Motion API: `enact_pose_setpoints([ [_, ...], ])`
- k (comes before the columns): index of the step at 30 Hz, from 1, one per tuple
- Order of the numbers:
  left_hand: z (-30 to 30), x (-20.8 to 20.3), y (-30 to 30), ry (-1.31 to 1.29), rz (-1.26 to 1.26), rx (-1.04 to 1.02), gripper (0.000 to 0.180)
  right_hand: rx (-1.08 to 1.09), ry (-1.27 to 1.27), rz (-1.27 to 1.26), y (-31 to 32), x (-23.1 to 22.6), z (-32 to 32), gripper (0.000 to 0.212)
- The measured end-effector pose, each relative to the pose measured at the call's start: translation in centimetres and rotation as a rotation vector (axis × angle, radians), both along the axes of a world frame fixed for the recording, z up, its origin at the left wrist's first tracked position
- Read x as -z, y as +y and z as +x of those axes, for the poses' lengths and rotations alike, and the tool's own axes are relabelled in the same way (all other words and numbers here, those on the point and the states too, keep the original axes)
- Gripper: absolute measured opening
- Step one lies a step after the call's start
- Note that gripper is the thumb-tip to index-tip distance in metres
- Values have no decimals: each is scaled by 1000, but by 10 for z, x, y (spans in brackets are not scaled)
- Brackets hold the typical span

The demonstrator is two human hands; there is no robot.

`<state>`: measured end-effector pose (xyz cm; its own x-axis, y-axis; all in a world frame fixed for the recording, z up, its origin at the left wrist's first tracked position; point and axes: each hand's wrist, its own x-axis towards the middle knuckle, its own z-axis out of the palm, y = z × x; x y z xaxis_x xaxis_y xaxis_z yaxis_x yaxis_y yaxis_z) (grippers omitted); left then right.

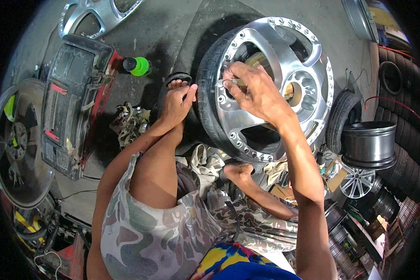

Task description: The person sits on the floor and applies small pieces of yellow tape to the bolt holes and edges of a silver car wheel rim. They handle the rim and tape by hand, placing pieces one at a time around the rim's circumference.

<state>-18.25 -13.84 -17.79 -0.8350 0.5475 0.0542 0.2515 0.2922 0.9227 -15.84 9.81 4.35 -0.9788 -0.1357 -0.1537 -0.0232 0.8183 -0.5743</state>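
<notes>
A polished silver alloy wheel rim [291, 86] lies face up on a black tire [205, 98] in front of me. Small bolts and holes run around its lip. My right hand [256, 93] is over the rim's left side, its thumb and fingers pinched on a small pale piece [220, 84] at the lip; its kind is hard to make out. To the left of the tire, my left hand [177, 103] hangs over my lower leg by my sandalled foot [177, 83]. Its fingers are curled together, and whatever they may hold is hidden.
A worn black and red toolbox [70, 107] stands at left, beside a green bottle with a black cap [137, 66] and a crumpled camouflage cloth [131, 122]. Another wheel [21, 140] leans at far left. At right are a dark wheel barrel [368, 144], a tire [343, 116] and stacked tires [399, 102].
</notes>
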Motion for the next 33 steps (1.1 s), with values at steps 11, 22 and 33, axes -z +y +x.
enact_pose_setpoints([
  [11,-5,-10,2,-195,-9,6,44,-168,-46,-94,6,1,4,19],
  [22,-3,-7,0,-234,-47,12,43,-154,-106,-160,4,-4,-1,17],
  [33,-2,-11,-1,-216,-27,0,44,-328,-228,-189,15,-3,-14,24],
])
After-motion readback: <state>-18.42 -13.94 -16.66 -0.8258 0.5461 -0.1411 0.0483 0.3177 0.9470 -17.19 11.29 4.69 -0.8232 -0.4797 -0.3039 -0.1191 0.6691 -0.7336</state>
